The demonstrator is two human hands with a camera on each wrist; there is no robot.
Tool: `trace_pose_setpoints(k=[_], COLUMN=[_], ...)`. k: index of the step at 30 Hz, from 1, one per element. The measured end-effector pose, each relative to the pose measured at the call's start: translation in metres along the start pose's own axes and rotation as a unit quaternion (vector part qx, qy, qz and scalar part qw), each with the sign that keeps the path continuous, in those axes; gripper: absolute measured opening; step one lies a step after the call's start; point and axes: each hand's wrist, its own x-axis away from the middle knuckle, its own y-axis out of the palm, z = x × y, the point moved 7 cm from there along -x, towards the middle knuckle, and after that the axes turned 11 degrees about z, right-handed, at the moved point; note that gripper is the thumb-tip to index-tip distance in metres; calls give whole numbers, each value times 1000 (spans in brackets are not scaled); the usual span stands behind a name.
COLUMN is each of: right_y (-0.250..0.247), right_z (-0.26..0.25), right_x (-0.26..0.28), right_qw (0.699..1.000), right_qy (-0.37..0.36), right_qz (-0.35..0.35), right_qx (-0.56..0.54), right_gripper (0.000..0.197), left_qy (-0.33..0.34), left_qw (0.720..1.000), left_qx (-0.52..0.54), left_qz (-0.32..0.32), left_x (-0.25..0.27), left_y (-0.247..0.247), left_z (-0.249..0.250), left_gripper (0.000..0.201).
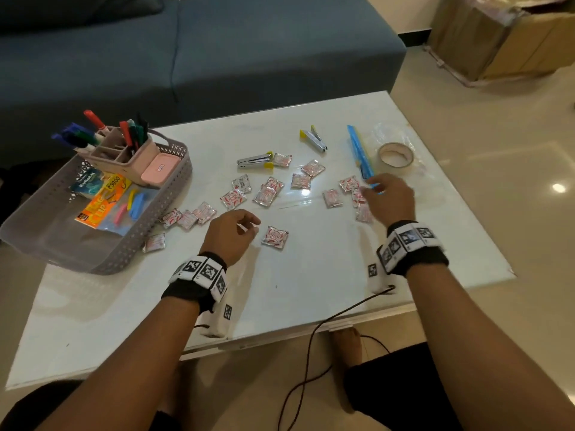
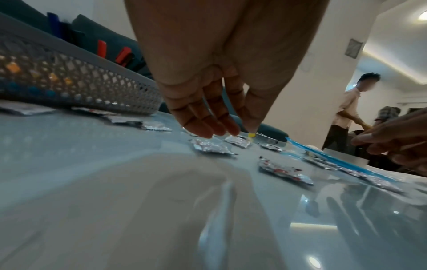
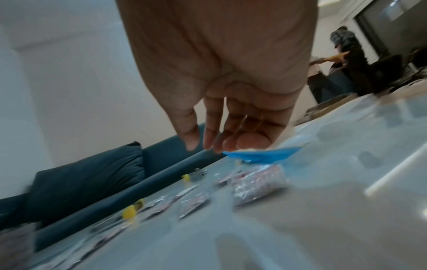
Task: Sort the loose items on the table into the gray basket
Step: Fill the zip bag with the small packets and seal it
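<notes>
Several silver-and-red sachets [image 1: 267, 191] lie scattered on the white table [image 1: 311, 290]. The gray basket [image 1: 161, 209] stands at the left, also in the left wrist view [image 2: 80, 82]. My left hand [image 1: 249, 227] hovers with loosely curled fingers and holds nothing; one sachet [image 1: 275, 238] lies just to its right. From the left wrist its fingers [image 2: 208, 127] hang just above sachets [image 2: 211, 147]. My right hand [image 1: 389, 194] sits over the near end of a blue-edged clear bag [image 1: 357, 150]. Its straight fingertips [image 3: 231, 144] touch the blue edge [image 3: 263, 154], with sachets [image 3: 258, 180] below.
Two yellow-ended staplers [image 1: 255, 161] [image 1: 314, 138] and a tape roll [image 1: 395, 154] lie further back. The basket holds a pink marker organiser [image 1: 124, 157] and clip packs [image 1: 102, 206]. A blue sofa [image 1: 186, 57] stands behind the table, cardboard boxes [image 1: 513, 35] at the far right. People stand in the background [image 2: 346, 109].
</notes>
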Motion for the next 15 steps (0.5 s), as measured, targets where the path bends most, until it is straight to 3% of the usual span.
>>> trace_pose_setpoints(k=[2,4,8,12,15], right_y=[-20,-26,1,30,36], right_z=[24,34,35,45,48], right_x=[-26,-50,-84,-99,-106], right_qw=[998,996,988,976,966], right_qy=[15,2,-86,-98,-115], right_qz=[59,70,-11,-64,-77], right_qx=[35,58,132,186,219], right_gripper=[33,40,54,41,18], left_qy=[22,54,107,45,-16], left_qw=[999,997,990,985,985], left_qx=[17,19,-34,-60,-38], left_qz=[-30,-57,-82,-155,-170], left_x=[1,-8,-58,-124,-156], left_y=[13,31,72,125,155], left_z=[21,48,113,163,178], left_gripper=[12,12,17,43,42])
